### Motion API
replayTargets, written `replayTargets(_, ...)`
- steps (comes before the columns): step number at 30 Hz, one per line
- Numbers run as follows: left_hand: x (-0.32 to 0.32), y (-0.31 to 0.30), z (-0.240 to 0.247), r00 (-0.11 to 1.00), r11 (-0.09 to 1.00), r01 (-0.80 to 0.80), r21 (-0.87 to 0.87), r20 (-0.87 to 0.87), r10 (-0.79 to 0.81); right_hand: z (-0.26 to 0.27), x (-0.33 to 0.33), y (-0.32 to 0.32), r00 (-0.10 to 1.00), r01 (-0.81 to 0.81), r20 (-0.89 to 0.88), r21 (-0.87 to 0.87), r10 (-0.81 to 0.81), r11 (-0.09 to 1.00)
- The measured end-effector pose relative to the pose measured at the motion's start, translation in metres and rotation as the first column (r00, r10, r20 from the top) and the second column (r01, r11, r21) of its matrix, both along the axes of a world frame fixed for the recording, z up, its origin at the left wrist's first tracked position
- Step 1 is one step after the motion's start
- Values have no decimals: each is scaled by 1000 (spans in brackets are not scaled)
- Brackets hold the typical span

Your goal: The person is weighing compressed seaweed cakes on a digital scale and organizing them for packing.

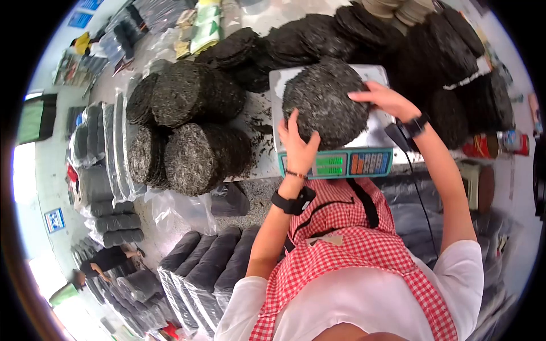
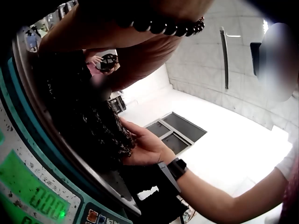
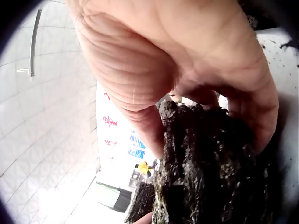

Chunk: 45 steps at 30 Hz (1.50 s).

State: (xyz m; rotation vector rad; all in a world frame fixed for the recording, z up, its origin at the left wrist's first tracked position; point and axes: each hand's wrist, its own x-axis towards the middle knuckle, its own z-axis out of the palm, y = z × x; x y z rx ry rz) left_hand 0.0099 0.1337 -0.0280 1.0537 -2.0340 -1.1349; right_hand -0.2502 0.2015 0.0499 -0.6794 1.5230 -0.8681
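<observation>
A stack of round dark dried sheets (image 1: 327, 105) is over the metal pan of a teal-edged scale (image 1: 288, 161). My left hand (image 1: 298, 146) grips the stack's near left edge, fingers spread on its top face. At its upper right edge my right hand (image 1: 388, 101) holds on; in the right wrist view the thumb and fingers of that hand (image 3: 187, 60) straddle the layered edge of the stack (image 3: 201, 163). The green display (image 2: 39, 196) in the left wrist view reads zeros. Whether the stack touches the pan cannot be told.
Thick rolls of the same dark sheets (image 1: 190, 159) lie left of the scale, with more piles (image 1: 318, 37) behind and at right. Dark crumbs are scattered between. A black cable (image 1: 421, 199) hangs beside my right forearm. Red cans (image 1: 480, 146) stand far right.
</observation>
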Motion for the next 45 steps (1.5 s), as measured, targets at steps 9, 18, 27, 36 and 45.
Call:
replayTargets(9, 59, -25, 81, 912, 910, -385, -153, -216, 349, -43, -24, -225, 970, 164, 207, -167, -128, 972)
replayTargets(18, 216, 14, 85, 618, 574, -761, -303, -68, 783, -160, -57, -392, 949, 236, -232, 82, -212, 968)
replayTargets(27, 233, -70, 105, 728, 840, 2, -542, 577, 370, -56, -20, -334, 300, -386, -946, -4, 121, 923)
replayTargets(36, 263, -125, 105, 730, 881, 254, -400, 677, 97, 20, 123, -198, 666, -606, -738, -450, 108, 656)
replayTargets(45, 265, -64, 131, 755, 872, -487, 41, -482, 445, 59, 319, -132, 728, -658, -684, -718, -49, 227)
